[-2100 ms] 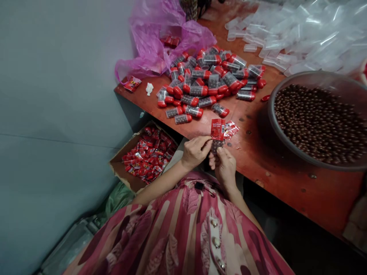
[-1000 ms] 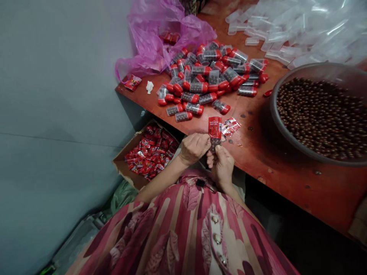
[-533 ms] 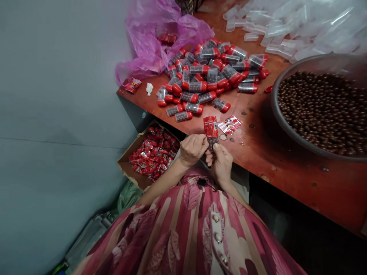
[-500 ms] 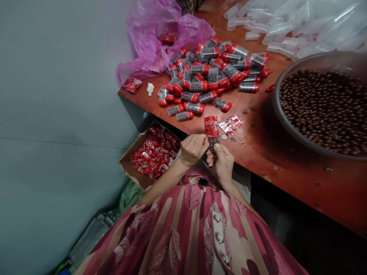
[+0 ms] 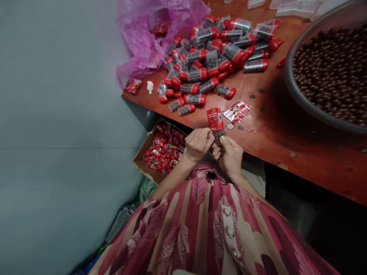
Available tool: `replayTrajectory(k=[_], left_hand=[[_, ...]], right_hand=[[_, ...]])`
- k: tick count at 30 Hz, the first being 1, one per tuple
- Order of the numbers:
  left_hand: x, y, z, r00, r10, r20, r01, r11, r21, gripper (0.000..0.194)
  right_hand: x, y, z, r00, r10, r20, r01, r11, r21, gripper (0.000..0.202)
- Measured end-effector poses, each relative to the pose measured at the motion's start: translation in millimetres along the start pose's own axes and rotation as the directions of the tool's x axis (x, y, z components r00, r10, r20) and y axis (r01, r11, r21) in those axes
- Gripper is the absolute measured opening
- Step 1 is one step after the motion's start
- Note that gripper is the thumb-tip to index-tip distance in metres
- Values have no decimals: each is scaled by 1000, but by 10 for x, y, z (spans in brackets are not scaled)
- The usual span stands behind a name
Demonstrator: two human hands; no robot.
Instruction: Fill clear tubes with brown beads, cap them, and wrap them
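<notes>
Just off the table's front edge, both hands come together on a small clear container (image 5: 219, 134) of dark brown balls, its far end covered by a red printed wrapper (image 5: 215, 118). The thumb and fingers of my right hand (image 5: 231, 156) close around its near end. My left hand (image 5: 199, 144) is curled, its fingertips pinched against the left side where wrapper and container meet; its exact hold is partly hidden. Past the hands lies a flat red-and-silver wrapper (image 5: 237, 112). Farther back is a heap of filled clear containers with red caps (image 5: 212, 63).
A large grey basin (image 5: 298, 97) of brown balls (image 5: 332, 80) stands on the red table (image 5: 286, 145) at right. Below left, a cardboard box (image 5: 140, 160) holds red wrapped packs (image 5: 164, 152). A pink plastic bag (image 5: 134, 42) lies by the wall; empty clear containers (image 5: 298, 7) are behind.
The camera view has shifted, bringing the basin closer and cutting off most of the empty containers. Both hands keep nearly the same hold on the container and wrapper.
</notes>
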State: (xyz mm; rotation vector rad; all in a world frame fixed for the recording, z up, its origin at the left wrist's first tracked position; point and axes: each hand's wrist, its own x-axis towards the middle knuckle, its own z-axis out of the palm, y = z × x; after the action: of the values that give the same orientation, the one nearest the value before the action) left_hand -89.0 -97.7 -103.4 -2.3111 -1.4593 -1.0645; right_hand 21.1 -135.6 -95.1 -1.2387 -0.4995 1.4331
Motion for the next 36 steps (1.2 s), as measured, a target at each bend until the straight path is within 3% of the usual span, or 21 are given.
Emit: replayTrajectory(k=[5, 10, 14, 20, 26, 36], left_hand=[[-40, -6, 1, 988, -156, -20, 156, 988, 11, 15], [-18, -5, -81, 996, -77, -40, 76, 997, -33, 10], [87, -29, -110, 999, -15, -40, 10, 990, -140, 6], [137, -59, -110, 985, 161, 68, -146, 972, -184, 6], [119, -19, -152, 1000, -6, 8, 8, 970, -241, 7], [89, 18, -131, 1000, -2, -2, 2, 976, -220, 12]], right_hand=[[47, 57, 65, 997, -66, 28, 68, 997, -44, 29], [-7, 38, 28, 999, 11, 39, -12, 1000, 13, 29], [-23, -7, -39, 995, -72, 65, 76, 995, -61, 30], [12, 8, -80, 992, -115, 56, 119, 991, -63, 28], [-40, -10, -90, 994, -93, 56, 96, 995, -40, 29], [-36, -15, -124, 994, -88, 65, 93, 993, -72, 29]])
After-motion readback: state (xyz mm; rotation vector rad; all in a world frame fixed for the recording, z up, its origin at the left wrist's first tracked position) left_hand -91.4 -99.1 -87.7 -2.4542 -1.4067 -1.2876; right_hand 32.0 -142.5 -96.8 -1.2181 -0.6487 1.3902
